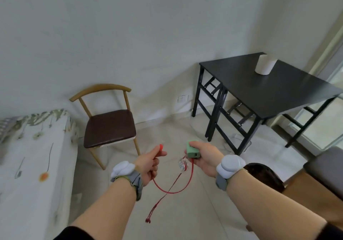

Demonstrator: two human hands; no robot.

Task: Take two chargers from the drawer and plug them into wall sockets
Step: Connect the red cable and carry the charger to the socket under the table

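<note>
My right hand grips a green charger block with a port on its near face. A red cable loops down from under the block and across to my left hand, which pinches the cable's red plug end between thumb and fingers. A small clear reel hangs on the cable between my hands, and thin red leads dangle below. A white wall socket sits low on the wall ahead, between the chair and the black table.
A wooden chair with a brown seat stands left of the socket. A black table carries a white paper roll. A flowered bed cover fills the left; a window is at the far right.
</note>
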